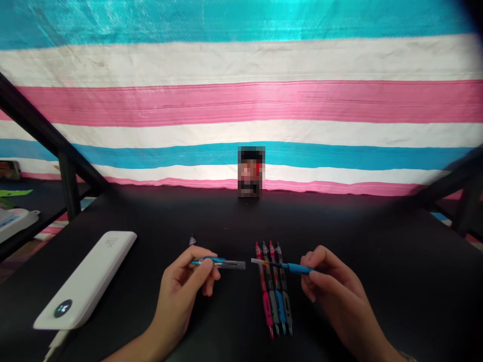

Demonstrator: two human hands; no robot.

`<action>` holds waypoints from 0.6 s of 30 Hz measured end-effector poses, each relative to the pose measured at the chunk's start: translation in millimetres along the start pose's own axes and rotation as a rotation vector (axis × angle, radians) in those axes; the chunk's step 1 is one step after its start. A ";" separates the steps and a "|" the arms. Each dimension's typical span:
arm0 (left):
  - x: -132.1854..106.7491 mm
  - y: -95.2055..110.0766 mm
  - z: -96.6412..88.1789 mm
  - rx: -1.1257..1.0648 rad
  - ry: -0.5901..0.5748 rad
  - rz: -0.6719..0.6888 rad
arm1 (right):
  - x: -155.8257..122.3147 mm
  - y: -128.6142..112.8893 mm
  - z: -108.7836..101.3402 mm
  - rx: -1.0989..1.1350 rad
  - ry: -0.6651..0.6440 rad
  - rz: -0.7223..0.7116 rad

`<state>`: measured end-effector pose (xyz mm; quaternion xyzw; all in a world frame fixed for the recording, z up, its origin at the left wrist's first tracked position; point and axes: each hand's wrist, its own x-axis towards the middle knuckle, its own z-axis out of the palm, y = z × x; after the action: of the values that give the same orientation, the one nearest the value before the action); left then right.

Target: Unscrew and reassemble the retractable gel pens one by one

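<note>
Two bare hands are showing here, the left hand [188, 281] and the right hand [332, 281], both forearms uncovered with no sleeve reaching into view. Fingers are looking slim, nails short and plain. Something pale is peeking at the right wrist, too cropped to identify.

Black tabletop [151, 216]; white power bank [88, 279]; red, grey, blue pens [275, 291]; teal, white, pink striped tarp [241, 100] behind.

Left hand [188, 281] holds clear barrel [222, 262]; right hand [328, 276] holds blue-gripped refill [287, 266].
</note>
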<state>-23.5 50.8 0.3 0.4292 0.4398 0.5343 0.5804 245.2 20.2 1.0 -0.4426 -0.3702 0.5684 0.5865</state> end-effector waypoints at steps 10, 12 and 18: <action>1.4 -1.3 0.2 -0.003 -0.014 0.000 | -1.9 1.4 -1.6 -0.005 -0.004 0.004; 1.0 -0.7 0.9 -0.002 -0.012 0.000 | -2.4 1.0 -1.6 -0.006 -0.006 0.003; -0.4 2.3 2.3 0.006 -0.002 -0.012 | -1.7 -0.1 -0.3 -0.010 -0.002 -0.010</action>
<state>-21.8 50.5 3.1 0.4288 0.4434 0.5291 0.5827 245.4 18.5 1.1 -0.4430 -0.3757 0.5640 0.5869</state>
